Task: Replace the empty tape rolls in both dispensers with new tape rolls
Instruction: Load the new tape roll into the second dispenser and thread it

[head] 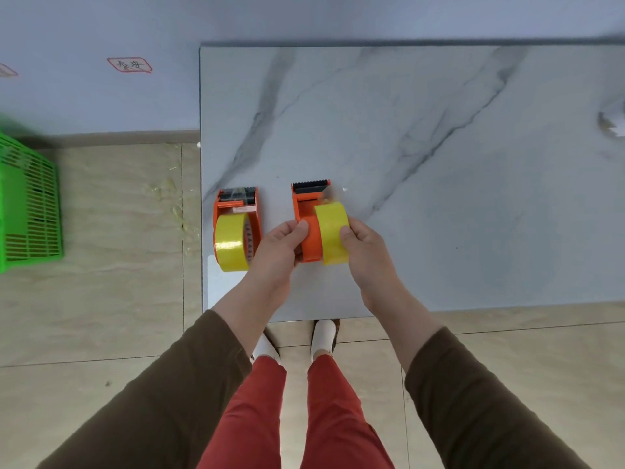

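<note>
Two orange tape dispensers stand near the front left of the marble table (439, 164). The left dispenser (236, 201) holds a yellow tape roll (230, 245) and nobody touches it. My left hand (280, 245) grips the orange body of the right dispenser (309, 214), thumb on its side. My right hand (363, 248) holds a second yellow tape roll (333, 231) pressed against that dispenser's right side. Whether this roll sits fully on the hub I cannot tell. The black toothed blades of both dispensers point away from me.
A green slatted plastic basket (28, 204) sits on the tiled floor at the left. A whitish crumpled thing (614, 125) lies at the table's right edge. The table's left edge (202, 164) runs just beside the left dispenser. Scraps litter the floor by that edge.
</note>
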`<state>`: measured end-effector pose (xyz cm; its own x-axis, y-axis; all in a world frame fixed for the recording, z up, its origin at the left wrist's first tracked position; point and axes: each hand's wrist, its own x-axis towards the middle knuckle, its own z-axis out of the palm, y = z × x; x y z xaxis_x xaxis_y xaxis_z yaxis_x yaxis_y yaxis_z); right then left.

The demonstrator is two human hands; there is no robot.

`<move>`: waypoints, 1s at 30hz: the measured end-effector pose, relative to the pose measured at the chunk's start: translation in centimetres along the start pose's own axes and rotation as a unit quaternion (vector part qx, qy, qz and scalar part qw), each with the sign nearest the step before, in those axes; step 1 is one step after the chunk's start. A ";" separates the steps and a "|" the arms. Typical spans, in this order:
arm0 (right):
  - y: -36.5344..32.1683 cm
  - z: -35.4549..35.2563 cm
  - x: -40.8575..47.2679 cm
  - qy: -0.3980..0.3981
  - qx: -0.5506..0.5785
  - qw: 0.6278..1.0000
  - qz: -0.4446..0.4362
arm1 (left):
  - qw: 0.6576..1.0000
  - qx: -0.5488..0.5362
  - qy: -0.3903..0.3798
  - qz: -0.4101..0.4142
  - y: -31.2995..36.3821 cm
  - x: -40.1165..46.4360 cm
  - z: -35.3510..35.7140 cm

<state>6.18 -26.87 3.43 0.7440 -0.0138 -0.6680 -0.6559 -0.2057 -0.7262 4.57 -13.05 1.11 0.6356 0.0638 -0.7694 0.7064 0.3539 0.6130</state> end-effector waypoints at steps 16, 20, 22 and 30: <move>0.5 -0.7 0.6 -0.033 0.035 0.999 -0.003 | 0.998 0.065 -0.001 0.009 0.9 2.2 -0.1; 0.4 -0.9 0.7 -0.053 0.040 0.998 -0.020 | 0.997 0.060 -0.040 -0.009 0.9 2.7 0.4; 0.4 -1.0 0.8 -0.057 0.049 0.997 -0.021 | 0.999 0.045 -0.029 0.005 0.7 2.9 0.7; -1.5 -2.1 1.5 0.018 -0.072 0.995 -0.065 | 0.997 0.036 -0.050 0.055 0.1 2.3 1.4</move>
<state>8.61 -28.62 3.86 0.8275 -0.0131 -0.5613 -0.5302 -0.3471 -0.7736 6.56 -14.20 -0.32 0.7358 0.0036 -0.6772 0.6489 0.2822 0.7066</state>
